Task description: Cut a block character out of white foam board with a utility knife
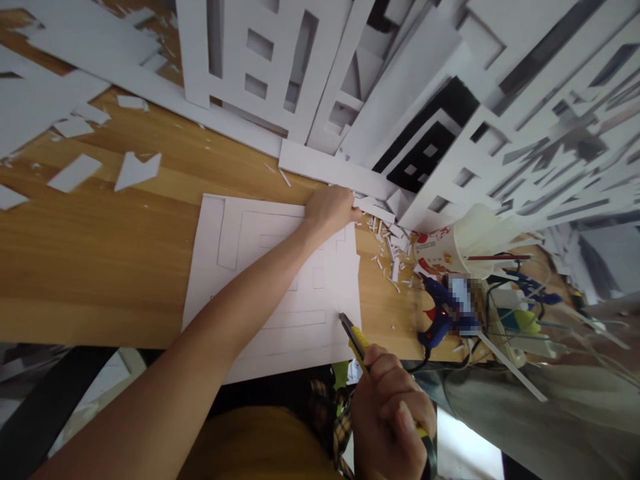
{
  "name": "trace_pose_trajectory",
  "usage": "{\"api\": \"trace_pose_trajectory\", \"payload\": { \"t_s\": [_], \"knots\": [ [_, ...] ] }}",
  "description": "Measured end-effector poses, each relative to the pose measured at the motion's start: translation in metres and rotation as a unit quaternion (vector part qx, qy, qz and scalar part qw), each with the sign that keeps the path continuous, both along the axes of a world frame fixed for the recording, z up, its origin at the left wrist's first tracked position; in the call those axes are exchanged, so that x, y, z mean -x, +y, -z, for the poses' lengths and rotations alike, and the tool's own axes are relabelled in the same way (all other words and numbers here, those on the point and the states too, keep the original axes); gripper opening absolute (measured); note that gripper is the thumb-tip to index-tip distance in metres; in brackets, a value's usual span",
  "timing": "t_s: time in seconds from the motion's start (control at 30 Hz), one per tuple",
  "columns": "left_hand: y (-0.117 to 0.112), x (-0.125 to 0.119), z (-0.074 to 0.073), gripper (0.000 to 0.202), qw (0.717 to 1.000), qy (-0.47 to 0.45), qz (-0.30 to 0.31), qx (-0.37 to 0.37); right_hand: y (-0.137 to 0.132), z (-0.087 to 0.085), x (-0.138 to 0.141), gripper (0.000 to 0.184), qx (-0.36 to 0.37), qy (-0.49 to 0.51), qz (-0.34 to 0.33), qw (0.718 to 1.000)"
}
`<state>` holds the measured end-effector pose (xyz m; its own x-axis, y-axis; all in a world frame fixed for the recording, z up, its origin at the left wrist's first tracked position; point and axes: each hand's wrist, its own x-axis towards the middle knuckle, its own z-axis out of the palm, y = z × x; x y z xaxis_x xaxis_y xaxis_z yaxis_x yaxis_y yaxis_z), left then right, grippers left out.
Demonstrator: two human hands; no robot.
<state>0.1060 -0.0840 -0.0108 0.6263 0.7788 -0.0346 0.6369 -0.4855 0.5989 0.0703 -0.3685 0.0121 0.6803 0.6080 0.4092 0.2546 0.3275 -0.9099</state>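
Observation:
A white board [270, 347] marked with pencilled rectangles lies on the wooden table, its near edge overhanging the table edge. My left arm reaches across it. At its far right corner my left hand [330, 208] is closed over the far edge, fingertips turned away and partly hidden. Wrapped in my right hand [393, 413] is a yellow and black utility knife [359, 343], held low at the near right. The knife's tip points at the lower right of the board, near the end of a long pencilled rectangle; whether it touches the surface I cannot tell.
White cut-out panels [260, 67] with window openings stand along the back. Small white scraps [395, 247] lie right of the board, beside a paper cup [450, 247]. A blue glue gun [440, 320] with cords sits at the right. More offcuts [75, 172] are scattered left.

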Motion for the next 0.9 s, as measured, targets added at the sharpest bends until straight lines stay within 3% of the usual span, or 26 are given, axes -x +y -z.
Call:
{"api": "trace_pose_trajectory", "payload": {
  "t_s": [0.3, 0.47, 0.67, 0.9],
  "knots": [
    [-0.001, 0.001, -0.001, 0.03, 1.0, 0.001, 0.004, -0.008, 0.0, -0.001, 0.002, 0.03, -0.011, 0.016, 0.01, 1.0],
    [-0.001, 0.001, -0.002, 0.031, 1.0, 0.01, 0.005, -0.011, 0.004, -0.007, -0.003, 0.03, 0.018, 0.032, -0.005, 0.999],
    [-0.002, -0.001, 0.0, 0.036, 0.999, 0.025, 0.006, -0.036, 0.035, -0.015, -0.017, 0.033, -0.002, 0.039, -0.039, 0.998],
    [-0.001, -0.001, 0.001, 0.036, 0.999, 0.021, 0.011, -0.035, 0.079, -0.019, -0.026, 0.035, 0.02, 0.042, -0.015, 0.999]
  ]
}}
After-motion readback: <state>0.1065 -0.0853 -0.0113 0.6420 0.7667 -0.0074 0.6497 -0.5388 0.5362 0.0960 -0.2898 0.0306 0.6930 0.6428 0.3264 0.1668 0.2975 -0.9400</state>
